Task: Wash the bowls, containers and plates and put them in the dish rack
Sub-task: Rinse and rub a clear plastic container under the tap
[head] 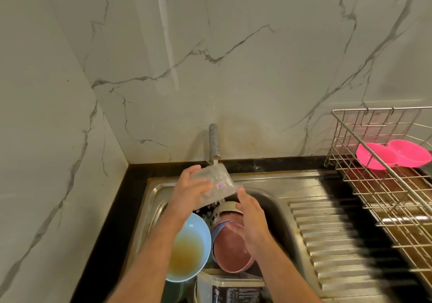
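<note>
My left hand [190, 190] grips a clear plastic container [216, 184], turned bottom-up under the running tap [214, 144]; water spills off its lower edge. A small sticker shows on its side. My right hand [251, 218] is held flat, fingers straight, with the fingertips at the container's right corner. Below in the sink [275, 187] lie a light blue bowl [190, 247] holding yellowish water, a brownish-pink bowl [230, 250] nested in a blue one, and a beige bowl [228, 206] behind them. Two pink bowls [392, 155] sit in the wire dish rack [383, 185] at right.
A clear tub with a dark label [230, 288] lies at the sink's near edge, next to a green dish [173, 291]. The ribbed steel drainboard [336, 239] runs between sink and rack. Marble walls meet in a corner at left; black counter edges the sink.
</note>
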